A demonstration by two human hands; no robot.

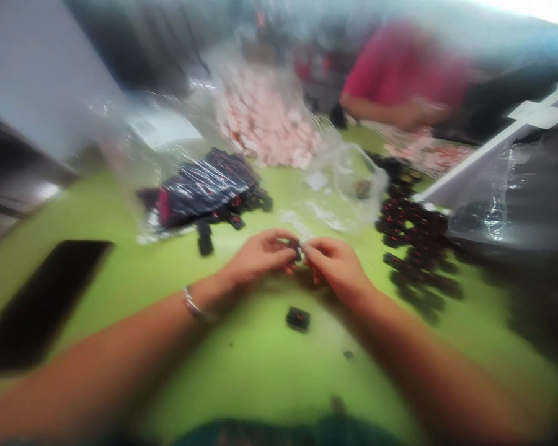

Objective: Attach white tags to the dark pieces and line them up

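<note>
Near the middle of the green table (260, 384), my left hand (267, 253) holds a small black part (296, 250) between its fingers. My right hand (331, 260) meets it from the right, fingertips pinched at the part's edge; whatever they grip is too small to make out. Below both hands a black block (298, 318) lies on the table. Just beyond the fingers are small white pieces (295, 222) and a clear plastic bag (348, 186). A pile of black parts (413, 229) is to the right of my right hand.
A bag of dark parts (209, 183) lies at the back left, with loose black pieces (205, 239) before it. Behind stands a bag of pinkish pieces (265, 118). A dark flat slab (46, 303) is at left. Across the table sits a person in a pink top (400, 68).
</note>
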